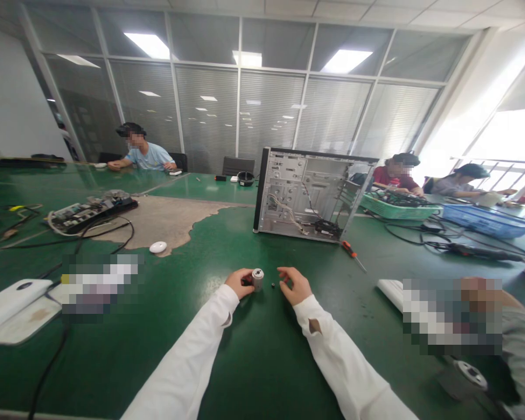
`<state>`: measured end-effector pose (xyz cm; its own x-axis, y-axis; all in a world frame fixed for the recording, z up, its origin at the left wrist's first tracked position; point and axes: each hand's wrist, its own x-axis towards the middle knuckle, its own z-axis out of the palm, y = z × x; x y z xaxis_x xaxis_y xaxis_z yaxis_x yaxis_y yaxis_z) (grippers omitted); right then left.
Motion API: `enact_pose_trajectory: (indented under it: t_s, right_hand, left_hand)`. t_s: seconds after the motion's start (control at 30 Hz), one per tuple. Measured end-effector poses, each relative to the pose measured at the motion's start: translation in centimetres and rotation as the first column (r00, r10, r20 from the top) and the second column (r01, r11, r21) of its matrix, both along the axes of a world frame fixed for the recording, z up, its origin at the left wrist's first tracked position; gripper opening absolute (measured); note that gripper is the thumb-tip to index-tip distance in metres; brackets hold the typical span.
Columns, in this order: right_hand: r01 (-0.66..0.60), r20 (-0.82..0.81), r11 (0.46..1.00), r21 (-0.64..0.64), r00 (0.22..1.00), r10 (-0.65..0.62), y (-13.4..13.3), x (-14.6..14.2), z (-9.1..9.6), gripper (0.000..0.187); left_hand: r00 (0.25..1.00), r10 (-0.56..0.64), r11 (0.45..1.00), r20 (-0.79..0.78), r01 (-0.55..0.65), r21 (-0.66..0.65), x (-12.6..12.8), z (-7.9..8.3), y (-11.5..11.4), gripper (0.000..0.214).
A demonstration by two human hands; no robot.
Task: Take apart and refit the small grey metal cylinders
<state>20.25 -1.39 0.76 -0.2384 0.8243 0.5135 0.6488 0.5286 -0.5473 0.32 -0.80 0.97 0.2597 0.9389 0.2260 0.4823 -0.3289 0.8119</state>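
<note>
My left hand (240, 283) is closed around a small silver cylinder with a white top (258, 279), which stands upright at the green table's surface. A dark mark or opening shows on its top. Between my hands a tiny dark piece (273, 285) lies on the table. My right hand (294, 285) is just to the right of that piece, with its fingers bent and apart and nothing visible in them. Both forearms wear white sleeves.
Ahead stands an open computer case (308, 195), with an orange-handled screwdriver (350, 249) beside it. A white disc (158, 247) and a circuit assembly (91, 210) are to the left. Green (398, 211) and blue (485, 223) baskets and cables lie right. A co-worker's sleeve (522, 344) reaches in at right.
</note>
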Motion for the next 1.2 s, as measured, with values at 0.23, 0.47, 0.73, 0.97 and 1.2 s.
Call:
enact_pose_trajectory:
  t_s: [0.23,0.47,0.73,0.97,1.2]
  right_hand:
    - [-0.098,0.054,0.995,0.008,0.994,0.097,-3.8,-3.7,0.2,0.041]
    - [-0.084,0.065,0.989,-0.119,0.994,0.092,-7.8,-0.3,0.9,0.035]
    - [0.303,-0.025,0.950,-0.079,0.952,-0.306,-13.6,7.5,-1.4,0.039]
    - [0.428,0.002,0.902,-0.051,0.903,-0.429,-14.2,10.1,-1.4,0.042]
    - [0.707,0.029,0.707,0.000,0.706,-0.707,-16.8,12.8,-2.5,0.062]
  left_hand:
    - [0.944,-0.223,0.944,0.242,0.271,-0.187,0.9,0.3,-1.2,0.018]
    - [0.931,-0.206,0.927,0.303,0.285,-0.245,1.5,0.5,-1.5,0.013]
    - [0.925,-0.140,0.951,0.353,0.225,-0.213,1.4,0.3,-1.1,0.012]
    - [0.932,-0.096,0.957,0.350,0.183,-0.226,1.3,0.2,-1.0,0.011]
    - [0.935,-0.036,0.956,0.352,0.135,-0.261,1.1,0.0,-0.6,0.012]
